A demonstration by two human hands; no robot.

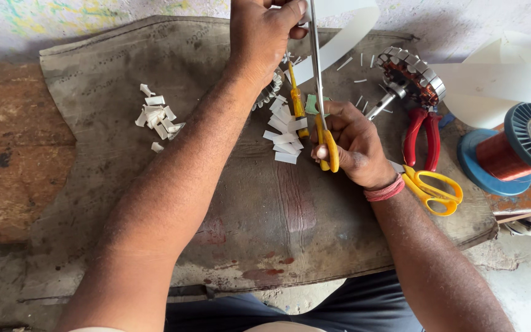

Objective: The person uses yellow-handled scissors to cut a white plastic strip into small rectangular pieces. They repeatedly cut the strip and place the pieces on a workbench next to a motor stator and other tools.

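The right hand (354,144) is gripping yellow-handled steel scissors (322,92) over the desk, blades up at the white paper strip (339,40) that the left hand (259,37) is pinching — fingers sitting that close could get nicked.

A worn wooden bench (13,154) carries a stained grey-brown cloth (112,67) spread over most of its top. On the cloth lie a small heap of white paper slips (157,117) at the left, a second batch of slips (285,144) near the middle, and thin white slivers (359,80) farther back. Towards the right lie a motor rotor (413,80), red-handled pliers (422,138) and yellow-handled scissors (434,190). A spool of copper wire (514,150) sits at the right end.
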